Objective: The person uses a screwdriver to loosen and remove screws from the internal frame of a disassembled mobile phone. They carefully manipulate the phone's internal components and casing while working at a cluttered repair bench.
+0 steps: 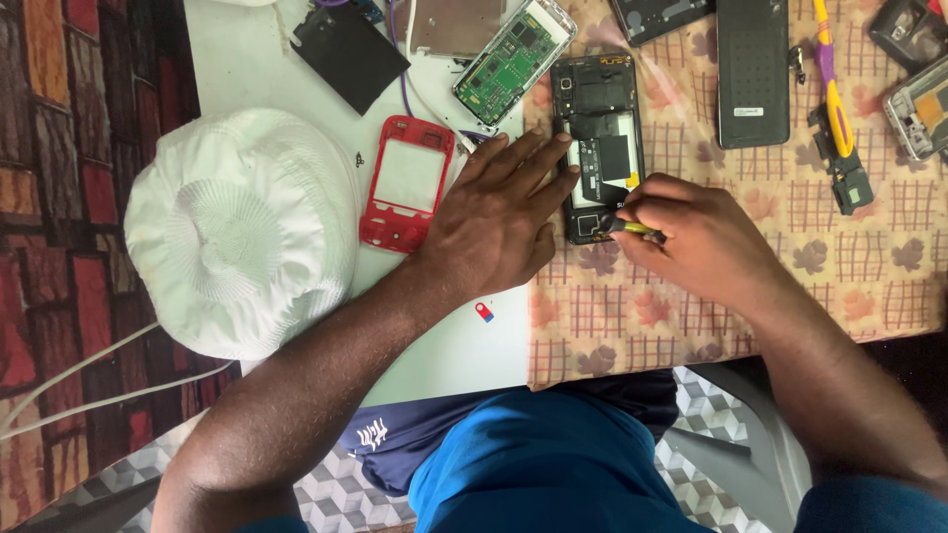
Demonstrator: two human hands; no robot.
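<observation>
The opened phone (598, 148) lies back-up on the bench (810, 247), its rear cover off, showing a black frame, a pale battery patch and dark shields, with a camera hole at its 11 o'clock corner. My left hand (499, 212) lies flat and open at the phone's 9 o'clock, fingertips pressing its left edge to steady it. My right hand (691, 237) sits at the phone's 4 o'clock, its grip closed around a small yellow-handled screwdriver (632, 228) whose tip meets the phone's lower end. At 9 o'clock from my left hand lies a red phone frame (407, 183), and beyond that a white ribbed cap (242, 232). At 12 o'clock sits a green circuit board (513, 59) in its housing. A black back cover (752, 71) lies at 1 o'clock from my right hand.
</observation>
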